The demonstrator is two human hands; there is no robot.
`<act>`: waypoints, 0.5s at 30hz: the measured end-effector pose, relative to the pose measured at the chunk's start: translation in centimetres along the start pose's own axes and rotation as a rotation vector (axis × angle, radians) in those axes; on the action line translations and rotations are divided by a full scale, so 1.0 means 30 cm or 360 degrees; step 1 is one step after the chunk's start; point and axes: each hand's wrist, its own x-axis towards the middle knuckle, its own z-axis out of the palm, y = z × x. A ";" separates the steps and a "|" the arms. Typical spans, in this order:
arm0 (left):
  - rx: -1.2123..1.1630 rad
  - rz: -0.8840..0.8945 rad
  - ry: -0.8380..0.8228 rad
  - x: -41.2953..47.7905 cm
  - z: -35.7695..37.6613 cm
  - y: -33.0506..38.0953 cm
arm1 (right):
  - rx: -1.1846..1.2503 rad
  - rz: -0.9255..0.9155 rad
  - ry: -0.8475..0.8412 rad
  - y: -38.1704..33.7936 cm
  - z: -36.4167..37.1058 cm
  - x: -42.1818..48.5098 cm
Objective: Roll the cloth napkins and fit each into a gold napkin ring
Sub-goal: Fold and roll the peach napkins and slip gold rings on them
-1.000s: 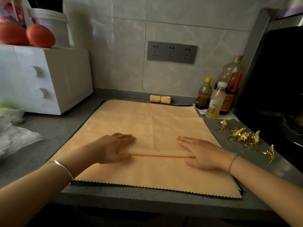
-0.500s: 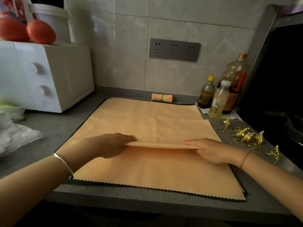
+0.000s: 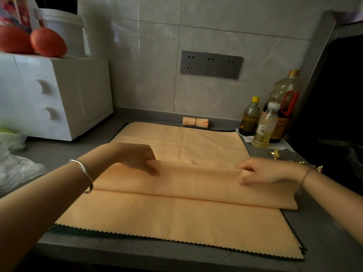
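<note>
The napkin is lying flat on the counter, its folded band running left to right. The left hand and right hand are pinching the fold's upper edge at opposite ends, equally near.

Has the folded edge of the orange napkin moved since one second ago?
Yes. The folded edge came toward the person, nearer the napkin's zigzag front hem.

Matt peach cloth napkin, glossy wall tiles
</note>
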 end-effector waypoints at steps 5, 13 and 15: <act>-0.0091 -0.0048 0.0291 0.094 0.016 -0.009 | 0.0026 0.0070 0.0321 0.066 0.010 0.104; -0.0086 -0.0110 0.0487 0.195 0.056 0.000 | -0.0006 0.0223 0.0663 0.131 0.061 0.201; -0.0087 -0.0126 0.0526 0.207 0.061 0.004 | 0.0060 0.0206 0.0661 0.130 0.063 0.203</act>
